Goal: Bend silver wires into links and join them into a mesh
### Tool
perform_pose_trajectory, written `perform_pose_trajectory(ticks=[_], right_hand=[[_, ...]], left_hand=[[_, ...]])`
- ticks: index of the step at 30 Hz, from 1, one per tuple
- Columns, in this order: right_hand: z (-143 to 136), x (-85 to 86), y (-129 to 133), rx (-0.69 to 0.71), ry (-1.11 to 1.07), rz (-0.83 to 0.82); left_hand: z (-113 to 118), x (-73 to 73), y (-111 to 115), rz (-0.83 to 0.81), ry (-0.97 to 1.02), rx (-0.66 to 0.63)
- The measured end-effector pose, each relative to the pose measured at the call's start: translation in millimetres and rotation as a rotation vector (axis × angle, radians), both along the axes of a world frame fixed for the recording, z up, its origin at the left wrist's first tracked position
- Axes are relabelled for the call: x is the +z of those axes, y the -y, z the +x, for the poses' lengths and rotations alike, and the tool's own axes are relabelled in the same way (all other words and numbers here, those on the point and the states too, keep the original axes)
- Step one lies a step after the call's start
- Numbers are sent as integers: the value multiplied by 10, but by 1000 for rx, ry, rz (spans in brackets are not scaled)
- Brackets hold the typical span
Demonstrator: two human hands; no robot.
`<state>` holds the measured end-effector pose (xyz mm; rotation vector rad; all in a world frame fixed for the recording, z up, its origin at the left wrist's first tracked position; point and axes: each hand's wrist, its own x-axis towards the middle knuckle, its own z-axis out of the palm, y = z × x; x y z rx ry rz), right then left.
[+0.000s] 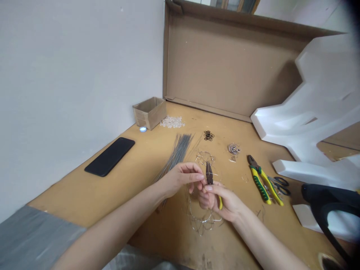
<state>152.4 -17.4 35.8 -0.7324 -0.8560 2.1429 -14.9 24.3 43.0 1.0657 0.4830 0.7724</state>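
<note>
My right hand (221, 198) is closed around long-nose pliers (209, 173) with dark jaws pointing away from me and a yellow handle. A short, thin wire (214, 174) crosses the jaws. Beside them, my left hand (191, 177) pinches the wire's left end between thumb and fingertips. Under and in front of my hands lies a cluster of bent wire pieces (201, 223); more bent wires (204, 155) lie just beyond the pliers. To the left, a bundle of straight grey wires (181, 148) runs partly beneath my left forearm.
Black phone (109, 156) and small cardboard box (150, 114) are left, near clear small pieces (172, 121). Black rings (208, 135) and a silver pile (233, 149) lie beyond my hands. Right are yellow-green pliers (263, 182), scissors (281, 184) and white foam (323, 93).
</note>
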Motion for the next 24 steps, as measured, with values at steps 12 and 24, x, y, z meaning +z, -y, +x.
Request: perform_pose_trajectory(ticks=[12, 24], right_hand=[[441, 94, -236, -470, 933, 897], [563, 279, -157, -415, 1495, 2162]], left_hand=[[-120, 58, -117, -205, -91, -6], [-77, -46, -180, -487, 3, -52]])
